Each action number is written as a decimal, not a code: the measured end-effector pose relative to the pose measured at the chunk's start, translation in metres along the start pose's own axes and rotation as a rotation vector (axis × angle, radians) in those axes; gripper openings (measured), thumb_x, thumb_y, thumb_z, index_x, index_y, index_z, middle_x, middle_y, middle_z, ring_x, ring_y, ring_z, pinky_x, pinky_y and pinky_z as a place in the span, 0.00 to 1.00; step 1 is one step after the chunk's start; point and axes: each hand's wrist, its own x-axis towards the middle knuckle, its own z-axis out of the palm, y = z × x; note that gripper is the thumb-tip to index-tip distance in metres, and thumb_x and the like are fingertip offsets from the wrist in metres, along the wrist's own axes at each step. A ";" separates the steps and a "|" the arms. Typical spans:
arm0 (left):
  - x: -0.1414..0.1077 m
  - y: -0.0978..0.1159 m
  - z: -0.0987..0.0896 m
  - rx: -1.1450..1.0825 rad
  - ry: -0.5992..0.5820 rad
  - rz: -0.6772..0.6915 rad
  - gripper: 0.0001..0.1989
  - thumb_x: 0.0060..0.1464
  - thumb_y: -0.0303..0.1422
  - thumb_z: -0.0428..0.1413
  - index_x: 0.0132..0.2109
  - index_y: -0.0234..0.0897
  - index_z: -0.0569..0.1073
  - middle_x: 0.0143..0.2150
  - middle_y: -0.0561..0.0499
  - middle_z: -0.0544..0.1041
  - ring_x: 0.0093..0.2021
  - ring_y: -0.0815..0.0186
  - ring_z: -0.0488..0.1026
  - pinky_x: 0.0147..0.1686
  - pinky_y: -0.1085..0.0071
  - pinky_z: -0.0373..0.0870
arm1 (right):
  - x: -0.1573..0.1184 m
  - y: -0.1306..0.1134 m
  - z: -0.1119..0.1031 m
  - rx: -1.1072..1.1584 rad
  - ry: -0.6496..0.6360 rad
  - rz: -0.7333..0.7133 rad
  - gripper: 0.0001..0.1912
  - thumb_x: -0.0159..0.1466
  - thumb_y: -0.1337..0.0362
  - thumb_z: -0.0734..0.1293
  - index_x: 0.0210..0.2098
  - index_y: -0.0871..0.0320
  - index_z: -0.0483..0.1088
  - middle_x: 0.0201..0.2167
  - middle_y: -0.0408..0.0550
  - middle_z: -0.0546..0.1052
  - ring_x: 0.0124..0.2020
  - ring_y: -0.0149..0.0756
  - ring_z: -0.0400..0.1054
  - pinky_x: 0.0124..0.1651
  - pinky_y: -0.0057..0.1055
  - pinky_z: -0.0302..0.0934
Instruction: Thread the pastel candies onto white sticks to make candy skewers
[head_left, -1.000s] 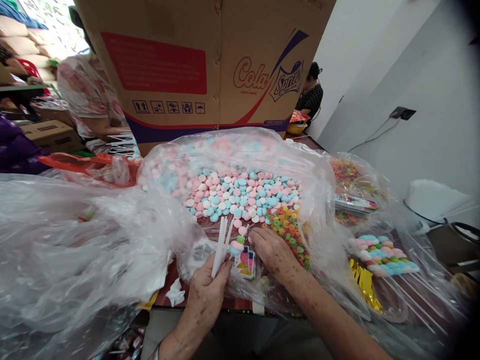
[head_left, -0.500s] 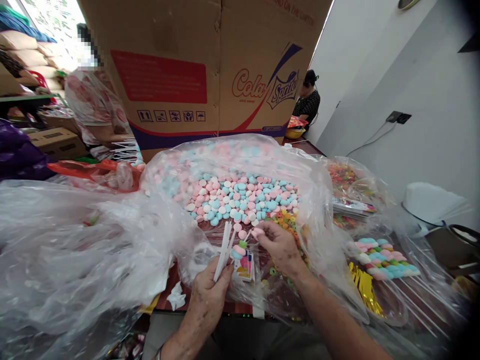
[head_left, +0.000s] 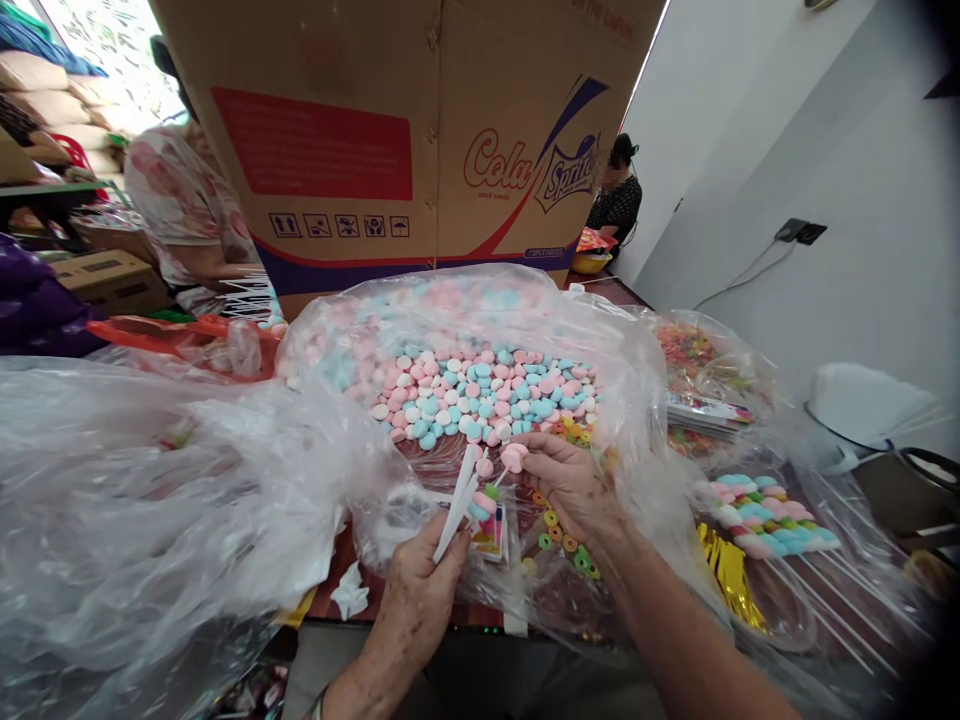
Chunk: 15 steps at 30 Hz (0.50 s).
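A bundle of white sticks (head_left: 456,505) is closed in my left hand (head_left: 424,590), low in the middle of the head view. Another stick slants up to the right from this hand, with pink and blue marshmallows (head_left: 482,506) and a green piece threaded on it. My right hand (head_left: 574,490) pinches a pink marshmallow (head_left: 514,457) at that stick's tip; whether the tip has pierced it, I cannot tell. Just beyond both hands spreads a pile of pink, blue and white marshmallows (head_left: 480,395). Fruit-coloured candy rings (head_left: 553,535) lie beneath my right hand.
Clear plastic (head_left: 187,500) covers the left side. A large carton (head_left: 442,150) stands behind the pile. At right are finished marshmallow skewers (head_left: 772,515), gold twist ties (head_left: 731,575) and bagged rings (head_left: 679,345). Two people sit beyond the carton. Crumpled tissue (head_left: 350,592) lies at the table edge.
My right hand has turned and moved slightly, bringing the pink marshmallow onto or against the stick's tip. My left hand and its sticks have tilted a little to the right.
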 end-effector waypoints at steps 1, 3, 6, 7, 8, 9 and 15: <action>0.000 0.000 0.000 0.002 -0.005 -0.005 0.15 0.59 0.40 0.52 0.41 0.37 0.79 0.23 0.56 0.70 0.25 0.65 0.63 0.27 0.73 0.60 | 0.000 0.000 0.000 -0.013 -0.004 -0.008 0.12 0.48 0.63 0.76 0.33 0.59 0.79 0.26 0.43 0.78 0.28 0.30 0.69 0.35 0.28 0.65; 0.001 -0.001 0.001 0.003 -0.014 -0.008 0.15 0.59 0.40 0.51 0.42 0.37 0.78 0.25 0.55 0.72 0.26 0.65 0.64 0.28 0.73 0.61 | 0.000 0.001 0.000 -0.040 -0.008 -0.033 0.13 0.49 0.62 0.76 0.34 0.58 0.79 0.27 0.43 0.79 0.30 0.32 0.71 0.37 0.30 0.65; 0.001 0.000 0.001 0.008 -0.021 -0.006 0.15 0.60 0.40 0.51 0.44 0.38 0.78 0.26 0.54 0.73 0.27 0.64 0.65 0.29 0.73 0.62 | 0.000 0.003 0.000 -0.095 0.023 -0.092 0.14 0.48 0.62 0.77 0.35 0.56 0.80 0.31 0.44 0.80 0.33 0.33 0.72 0.41 0.31 0.66; 0.000 0.000 0.001 0.011 -0.020 -0.003 0.14 0.60 0.39 0.51 0.43 0.38 0.78 0.26 0.54 0.73 0.27 0.64 0.65 0.29 0.73 0.62 | 0.000 0.002 0.000 -0.111 0.040 -0.107 0.14 0.48 0.61 0.77 0.35 0.56 0.80 0.32 0.44 0.80 0.33 0.33 0.72 0.42 0.32 0.66; 0.000 0.000 0.001 0.013 -0.015 0.002 0.13 0.59 0.38 0.51 0.41 0.38 0.78 0.26 0.54 0.73 0.27 0.64 0.65 0.29 0.73 0.62 | 0.000 0.002 0.001 -0.122 0.055 -0.115 0.14 0.47 0.61 0.77 0.34 0.56 0.80 0.32 0.44 0.81 0.33 0.33 0.72 0.42 0.32 0.67; 0.000 0.000 0.001 0.016 -0.008 0.008 0.13 0.59 0.38 0.51 0.39 0.38 0.78 0.24 0.55 0.72 0.27 0.64 0.66 0.29 0.73 0.62 | 0.000 0.002 0.002 -0.124 0.062 -0.114 0.14 0.47 0.61 0.77 0.34 0.56 0.80 0.32 0.44 0.81 0.33 0.33 0.72 0.41 0.32 0.67; 0.000 0.000 0.000 0.020 0.008 0.009 0.12 0.58 0.38 0.52 0.35 0.37 0.77 0.20 0.57 0.65 0.24 0.65 0.63 0.28 0.73 0.61 | -0.001 -0.003 0.007 0.003 0.081 -0.031 0.15 0.44 0.62 0.78 0.32 0.58 0.80 0.27 0.44 0.80 0.29 0.32 0.70 0.35 0.29 0.66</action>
